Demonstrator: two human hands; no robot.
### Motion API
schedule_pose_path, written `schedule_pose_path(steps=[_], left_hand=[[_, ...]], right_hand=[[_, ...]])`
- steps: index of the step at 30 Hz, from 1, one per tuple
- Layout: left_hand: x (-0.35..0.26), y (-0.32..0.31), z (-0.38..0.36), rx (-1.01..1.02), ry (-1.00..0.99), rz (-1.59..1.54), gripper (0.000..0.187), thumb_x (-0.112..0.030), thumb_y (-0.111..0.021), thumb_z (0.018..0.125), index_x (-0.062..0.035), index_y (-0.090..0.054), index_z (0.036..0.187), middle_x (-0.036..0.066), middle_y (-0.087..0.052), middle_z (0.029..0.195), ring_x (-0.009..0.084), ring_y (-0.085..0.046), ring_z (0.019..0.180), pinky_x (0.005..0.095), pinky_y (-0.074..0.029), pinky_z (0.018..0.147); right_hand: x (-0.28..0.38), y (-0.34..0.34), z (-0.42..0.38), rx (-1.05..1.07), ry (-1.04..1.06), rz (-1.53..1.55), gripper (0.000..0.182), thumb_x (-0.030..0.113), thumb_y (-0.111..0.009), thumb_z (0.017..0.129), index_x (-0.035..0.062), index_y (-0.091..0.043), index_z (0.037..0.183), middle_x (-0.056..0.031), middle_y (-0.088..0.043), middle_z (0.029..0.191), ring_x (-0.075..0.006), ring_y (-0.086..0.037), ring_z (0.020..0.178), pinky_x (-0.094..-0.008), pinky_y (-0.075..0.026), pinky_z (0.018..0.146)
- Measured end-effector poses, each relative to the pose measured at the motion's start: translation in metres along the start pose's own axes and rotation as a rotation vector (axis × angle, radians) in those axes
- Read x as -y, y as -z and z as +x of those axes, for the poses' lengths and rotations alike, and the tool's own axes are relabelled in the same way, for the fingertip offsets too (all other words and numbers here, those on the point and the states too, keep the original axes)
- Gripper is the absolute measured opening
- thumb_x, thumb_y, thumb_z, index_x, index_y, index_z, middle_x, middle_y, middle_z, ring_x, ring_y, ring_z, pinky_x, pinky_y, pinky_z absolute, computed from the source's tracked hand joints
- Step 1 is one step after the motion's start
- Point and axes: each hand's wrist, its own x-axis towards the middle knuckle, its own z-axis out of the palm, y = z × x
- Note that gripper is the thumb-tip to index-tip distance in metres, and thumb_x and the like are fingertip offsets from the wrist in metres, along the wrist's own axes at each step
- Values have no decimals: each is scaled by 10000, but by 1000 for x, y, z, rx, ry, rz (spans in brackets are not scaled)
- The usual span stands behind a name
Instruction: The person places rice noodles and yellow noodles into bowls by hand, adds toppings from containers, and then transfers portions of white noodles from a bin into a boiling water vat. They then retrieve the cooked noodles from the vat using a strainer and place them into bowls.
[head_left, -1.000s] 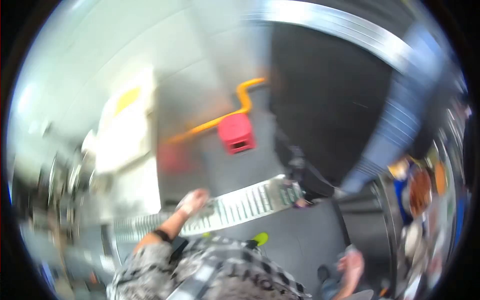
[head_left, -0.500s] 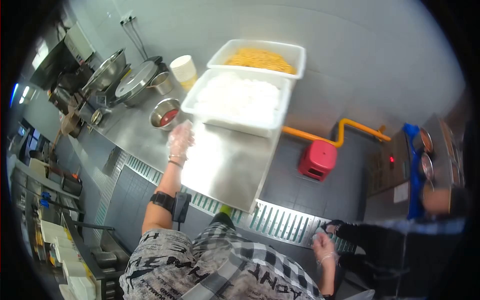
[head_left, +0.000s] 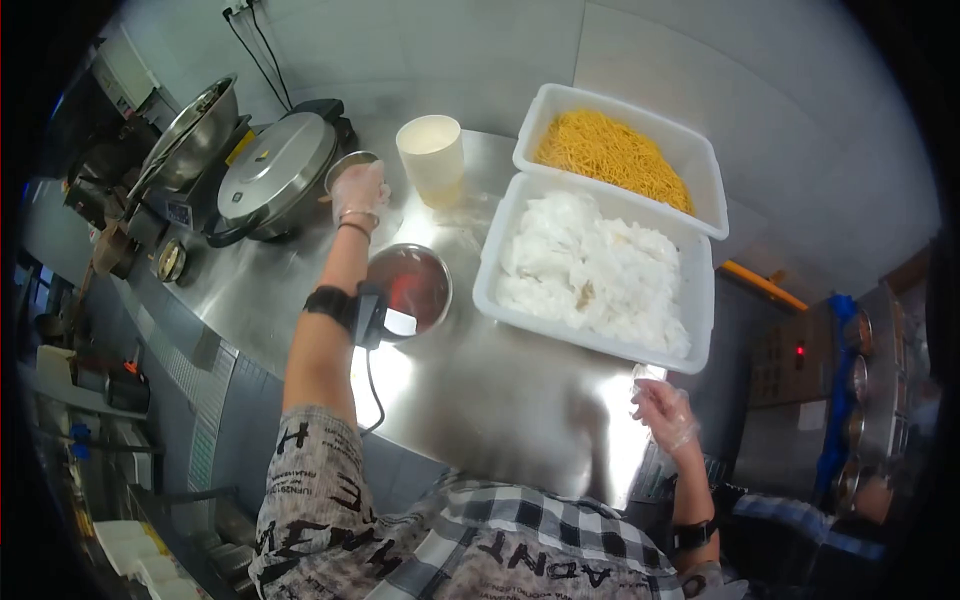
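My left hand (head_left: 361, 190), in a clear plastic glove, is at the small steel pot (head_left: 350, 160) beside the lidded cooker. Its fingers are closed at the pot's near rim and hide most of it. Just below my left forearm stands a steel bowl (head_left: 437, 300) with red liquid in it. To the right of the pot is a stack of pale cups (head_left: 432, 160). My right hand (head_left: 664, 412), also gloved, hovers by the table's right edge, below the white tub (head_left: 490, 275) of white noodle-like strands. Its fingers are loosely bent and apart, with nothing visible in them.
Behind the white tub stands a second tub (head_left: 712, 190) of yellow noodles (head_left: 610, 155). The cooker (head_left: 275, 170) and a large steel bowl (head_left: 200, 135) are at the back left of the steel table (head_left: 480, 390). Another person's arm is at the lower right.
I have come closer to the table. My left hand has moved from beside the bowl of red liquid to the small pot. My right hand has risen towards the table edge.
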Motion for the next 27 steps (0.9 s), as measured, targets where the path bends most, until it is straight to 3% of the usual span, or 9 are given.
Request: schedule_pose_path(steps=[2,5,7,10,17,19,23,25,27], left_hand=[[59,-20,95,20,-127,136,217,-227,-661,712,-29,-602,777,20,-538,612,104,-502,528,261,-407,466],[51,-50,136,-25,-198,443,267,-263,-625,717,-15,-637,815,72,-618,698,159,-579,585,284,-459,548],[25,-59,132,45,-146,949,289,-266,-566,751,-27,-656,885,112,-653,884,228,-637,760,324,-497,659],[-6,-67,118,186,-186,1484,236,-186,-500,814,-116,-647,985,96,-610,1038,245,-593,953,313,-478,808],[-14,-64,126,313,-475,1862,229,-141,-524,799,-137,-653,989,56,-619,1040,228,-605,943,349,-505,758],[-14,-68,139,176,-393,1679,221,-142,-535,787,-119,-657,969,75,-618,1039,243,-604,943,344,-500,769],[-33,-43,137,-17,-589,1632,192,-113,-557,768,-70,-648,932,98,-645,911,225,-626,840,320,-506,722],[-38,-38,95,45,-222,-207,231,-54,-532,764,-18,-582,986,85,-625,857,187,-604,755,303,-497,710],[-37,-26,41,382,-296,-347,275,-3,-525,751,12,-509,1026,75,-588,925,149,-563,755,292,-485,720]], right_hand=[[-4,-8,19,-94,118,-74,201,73,-519,828,-21,-561,1000,-85,-606,754,-124,-592,662,-252,-473,609],[2,-18,44,-335,329,-241,151,29,-530,809,24,-593,946,-78,-592,734,-146,-574,676,-259,-452,624],[-7,-22,59,-547,504,-472,133,8,-545,784,49,-606,894,-95,-594,742,-187,-570,634,-269,-450,597],[-21,-24,72,-621,481,-377,127,-4,-559,757,58,-609,856,-113,-595,751,-238,-569,620,-301,-454,584],[-10,-26,66,-666,564,-466,125,29,-580,742,64,-606,859,-125,-589,741,-275,-569,616,-342,-452,569],[-18,-18,69,-540,329,-357,151,106,-599,754,58,-607,897,-120,-604,774,-273,-582,660,-326,-461,603],[11,5,85,-328,66,-286,347,211,-630,757,63,-557,1062,-128,-603,917,-250,-584,794,-318,-463,708],[32,17,105,-186,139,-509,520,238,-643,750,96,-458,1215,-154,-517,1129,-262,-522,989,-339,-431,834],[45,22,127,-134,192,-631,596,247,-651,740,115,-407,1267,-178,-443,1245,-293,-472,1101,-362,-404,897]])
